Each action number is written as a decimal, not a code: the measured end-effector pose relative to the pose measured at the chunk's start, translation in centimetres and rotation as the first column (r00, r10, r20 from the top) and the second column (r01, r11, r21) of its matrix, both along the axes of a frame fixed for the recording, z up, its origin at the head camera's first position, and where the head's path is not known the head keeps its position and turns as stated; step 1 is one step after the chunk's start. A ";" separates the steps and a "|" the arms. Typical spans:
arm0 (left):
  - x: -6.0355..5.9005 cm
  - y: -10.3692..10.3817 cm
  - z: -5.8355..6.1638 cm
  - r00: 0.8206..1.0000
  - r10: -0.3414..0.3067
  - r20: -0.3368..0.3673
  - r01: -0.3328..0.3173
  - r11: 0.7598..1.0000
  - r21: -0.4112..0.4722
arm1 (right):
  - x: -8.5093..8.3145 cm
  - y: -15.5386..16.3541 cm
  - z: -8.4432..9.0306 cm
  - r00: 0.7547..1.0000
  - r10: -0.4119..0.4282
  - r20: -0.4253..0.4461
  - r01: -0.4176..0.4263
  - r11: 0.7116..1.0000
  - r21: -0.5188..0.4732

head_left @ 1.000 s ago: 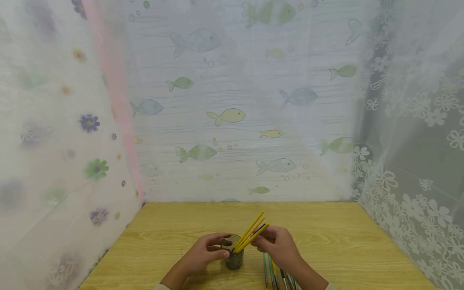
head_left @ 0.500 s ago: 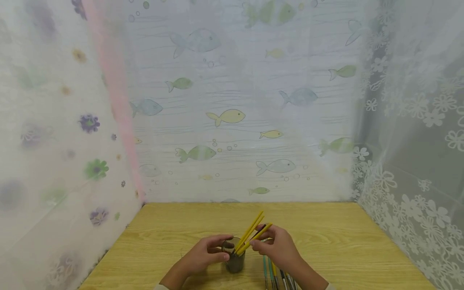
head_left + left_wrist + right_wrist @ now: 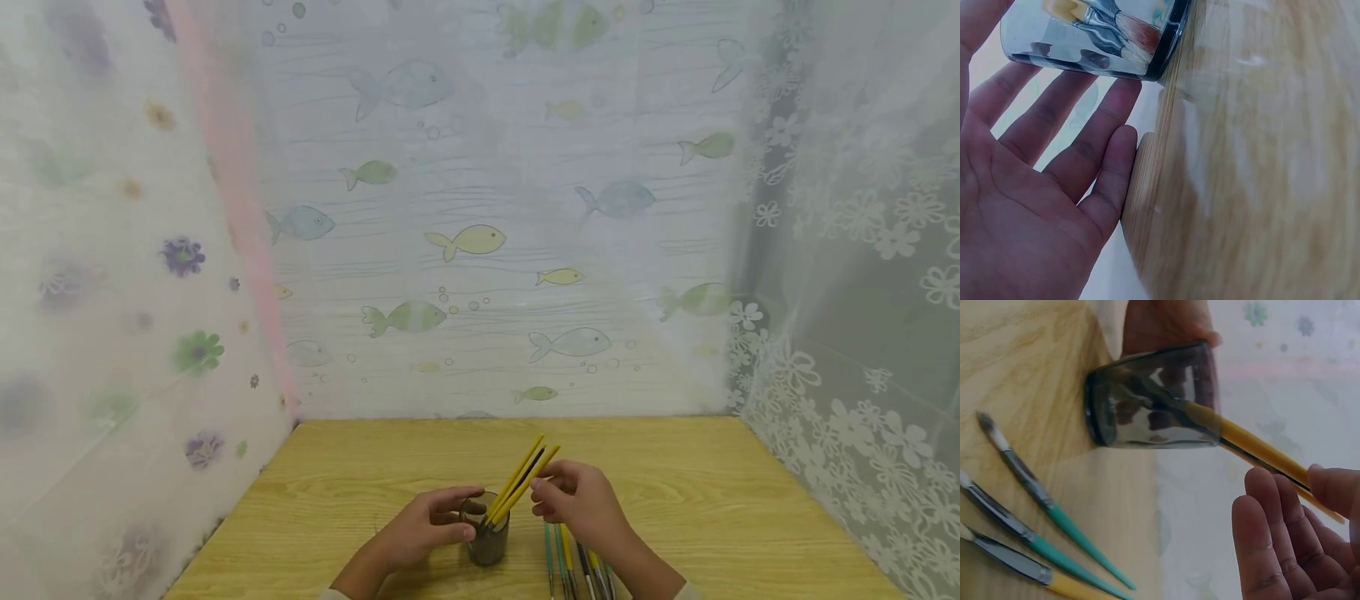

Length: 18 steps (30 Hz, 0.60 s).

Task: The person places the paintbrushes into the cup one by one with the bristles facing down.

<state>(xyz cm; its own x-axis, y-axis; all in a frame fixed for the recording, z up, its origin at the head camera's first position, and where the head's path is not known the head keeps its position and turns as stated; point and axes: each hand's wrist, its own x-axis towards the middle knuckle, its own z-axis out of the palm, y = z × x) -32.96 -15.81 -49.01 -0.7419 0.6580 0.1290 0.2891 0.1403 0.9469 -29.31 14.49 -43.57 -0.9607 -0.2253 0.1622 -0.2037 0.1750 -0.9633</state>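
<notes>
Left hand (image 3: 420, 533) wraps a glass cup (image 3: 488, 540) — likely fragile, slippery. Right hand (image 3: 581, 500), fingers relaxed, touches the upright yellow brushes (image 3: 525, 479) (light, stiff); grip mid-handle.

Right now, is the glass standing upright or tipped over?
Upright: the glass stands on the table, brushes leaning out its open top.

Yellow brushes (image 3: 521, 482) leaning in glass (image 3: 488, 542)

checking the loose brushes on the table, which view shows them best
The right wrist view: three loose brushes lie sharp and close on the table, bristles and ferrules clear. The head view shows their handles small, cut by the frame's bottom edge. The left wrist view shows none.
</notes>
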 end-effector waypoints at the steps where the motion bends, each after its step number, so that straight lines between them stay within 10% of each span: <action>1: 0.0 0.0 0.0 1.000 0.000 0.000 0.000 1.000 0.001 | 0.0 0.1 0.1 1.000 -0.007 0.002 0.007 1.000 -0.008; 18: -0.1 0.0 -0.1 1.000 -0.032 -0.002 0.032 0.999 0.024 | -0.4 0.6 0.3 0.998 -0.056 0.009 0.056 0.998 -0.017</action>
<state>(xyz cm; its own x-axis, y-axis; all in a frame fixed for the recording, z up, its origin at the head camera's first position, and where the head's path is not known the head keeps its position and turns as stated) -33.07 -15.85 -49.16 -0.7206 0.6777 0.1462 0.2944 0.1082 0.9495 -29.68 15.11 -43.24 -0.9731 -0.1685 0.1573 -0.1857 0.1692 -0.9679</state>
